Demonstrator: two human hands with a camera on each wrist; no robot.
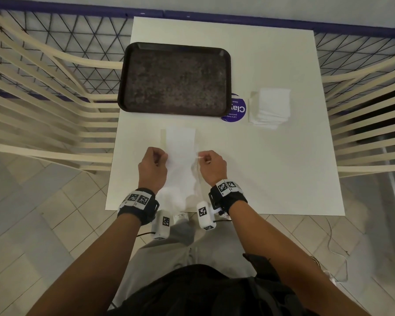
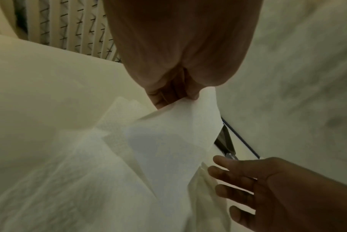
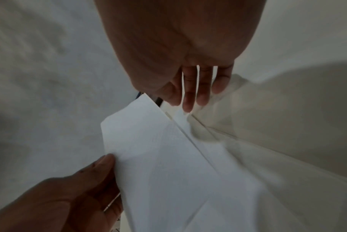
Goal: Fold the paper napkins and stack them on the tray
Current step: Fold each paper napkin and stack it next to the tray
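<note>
We pinch the napkin [image 1: 180,147] at its side edges with our left hand [image 1: 152,166] and right hand [image 1: 211,165] over the near bench [image 1: 271,167], mid-fold, while the tray [image 1: 132,71] holds nothing and the napkin stack [image 1: 269,108] beside it waits.

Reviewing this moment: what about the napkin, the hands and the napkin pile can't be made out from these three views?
- Napkin: near end blurred in every view; fold count unclear.
- Right hand: the head view shows only its back, so its hold on the edge is unclear.
- Left hand: fingertips hidden behind the palm in the left wrist view.
- Napkin stack: sheets too fine to count.
</note>
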